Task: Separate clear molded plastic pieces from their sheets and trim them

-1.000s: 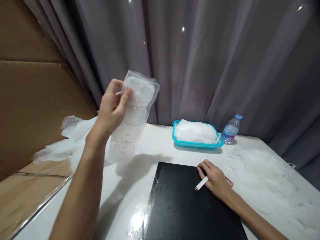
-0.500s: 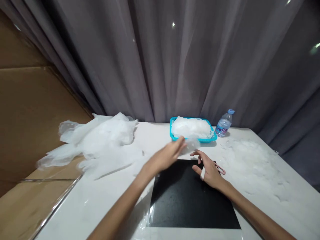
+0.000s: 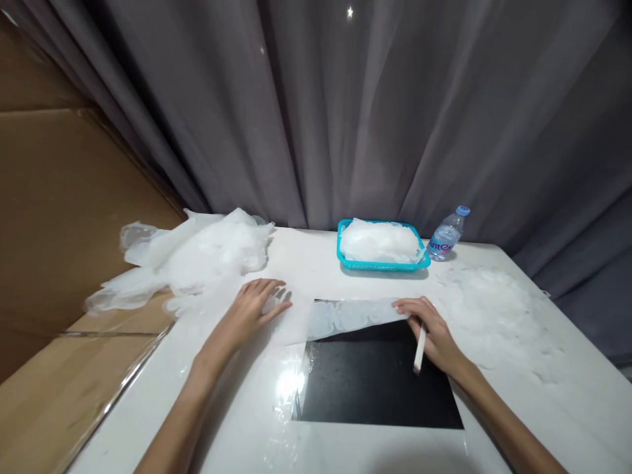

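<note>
A clear plastic strip of moulded pockets (image 3: 340, 317) lies flat across the far edge of a black mat (image 3: 378, 382) on the white table (image 3: 237, 421). My left hand (image 3: 254, 308) rests open on the strip's left end, fingers spread flat. My right hand (image 3: 429, 332) presses the strip's right end with its fingertips and holds a thin white stick-like tool (image 3: 419, 347) that points down toward me.
A heap of clear plastic (image 3: 197, 260) sits at the table's left back, beside cardboard (image 3: 59, 217). A teal basket (image 3: 382, 263) of white plastic and a water bottle (image 3: 446, 235) stand by the grey curtain. Loose white scraps (image 3: 488, 309) cover the right side.
My left hand brought the plastic strip down from the air and laid it across the mat's far edge. My right hand moved to its right end, keeping the white tool.
</note>
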Action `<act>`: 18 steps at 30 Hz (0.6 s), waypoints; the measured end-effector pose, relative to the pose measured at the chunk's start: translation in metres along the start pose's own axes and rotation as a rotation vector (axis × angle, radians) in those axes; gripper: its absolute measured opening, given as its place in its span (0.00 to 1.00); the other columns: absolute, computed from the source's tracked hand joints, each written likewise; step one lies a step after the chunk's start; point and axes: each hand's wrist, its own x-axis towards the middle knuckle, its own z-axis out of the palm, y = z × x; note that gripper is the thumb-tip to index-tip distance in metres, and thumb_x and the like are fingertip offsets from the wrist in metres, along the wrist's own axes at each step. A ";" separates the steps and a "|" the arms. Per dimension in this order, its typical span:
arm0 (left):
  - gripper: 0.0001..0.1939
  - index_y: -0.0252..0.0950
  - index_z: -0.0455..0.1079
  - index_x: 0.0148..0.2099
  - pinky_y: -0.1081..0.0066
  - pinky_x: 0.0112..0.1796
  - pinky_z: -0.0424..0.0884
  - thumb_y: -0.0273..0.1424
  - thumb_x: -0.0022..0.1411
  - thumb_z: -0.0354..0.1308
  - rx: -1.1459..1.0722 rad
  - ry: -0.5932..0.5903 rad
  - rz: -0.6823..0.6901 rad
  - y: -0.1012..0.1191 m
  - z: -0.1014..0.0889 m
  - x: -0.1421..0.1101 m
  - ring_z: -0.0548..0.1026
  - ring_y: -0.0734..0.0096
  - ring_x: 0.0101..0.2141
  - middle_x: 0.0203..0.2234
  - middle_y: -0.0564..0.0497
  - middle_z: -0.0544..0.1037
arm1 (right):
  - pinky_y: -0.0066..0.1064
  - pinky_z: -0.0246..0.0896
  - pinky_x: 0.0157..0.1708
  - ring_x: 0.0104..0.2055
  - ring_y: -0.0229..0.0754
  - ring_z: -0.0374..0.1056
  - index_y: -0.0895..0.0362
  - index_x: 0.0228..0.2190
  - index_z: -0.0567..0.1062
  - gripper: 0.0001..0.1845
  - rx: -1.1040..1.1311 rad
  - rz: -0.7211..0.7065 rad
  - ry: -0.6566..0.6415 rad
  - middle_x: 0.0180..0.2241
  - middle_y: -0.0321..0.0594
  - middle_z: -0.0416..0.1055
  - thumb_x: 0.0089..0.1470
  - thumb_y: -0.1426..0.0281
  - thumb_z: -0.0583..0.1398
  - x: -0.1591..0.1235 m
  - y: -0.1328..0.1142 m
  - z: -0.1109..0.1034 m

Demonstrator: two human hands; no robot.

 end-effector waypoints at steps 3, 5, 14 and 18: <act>0.20 0.41 0.75 0.47 0.57 0.49 0.73 0.51 0.75 0.52 0.067 -0.084 0.031 0.001 -0.008 -0.005 0.78 0.54 0.44 0.43 0.46 0.80 | 0.43 0.72 0.45 0.49 0.49 0.77 0.51 0.50 0.75 0.16 -0.087 -0.079 0.005 0.50 0.47 0.80 0.68 0.80 0.54 -0.006 0.009 -0.008; 0.21 0.40 0.74 0.41 0.62 0.43 0.70 0.47 0.78 0.48 0.106 -0.099 0.094 0.013 -0.006 -0.008 0.76 0.59 0.38 0.36 0.48 0.78 | 0.43 0.72 0.44 0.48 0.49 0.76 0.52 0.51 0.74 0.17 -0.166 -0.115 0.060 0.50 0.47 0.79 0.67 0.81 0.55 -0.009 0.017 -0.013; 0.16 0.42 0.76 0.49 0.67 0.44 0.71 0.47 0.77 0.54 -0.267 -0.302 -0.053 0.038 0.012 -0.008 0.79 0.63 0.43 0.45 0.51 0.80 | 0.44 0.69 0.42 0.46 0.52 0.73 0.54 0.48 0.73 0.14 -0.448 -0.031 0.169 0.46 0.47 0.77 0.67 0.80 0.54 -0.012 0.048 -0.039; 0.16 0.45 0.79 0.55 0.69 0.41 0.72 0.47 0.74 0.58 -0.277 -0.361 -0.013 0.042 0.017 -0.010 0.80 0.64 0.40 0.44 0.51 0.81 | 0.45 0.68 0.44 0.46 0.52 0.71 0.54 0.47 0.73 0.13 -0.442 0.060 0.125 0.45 0.46 0.77 0.67 0.78 0.54 -0.014 0.049 -0.038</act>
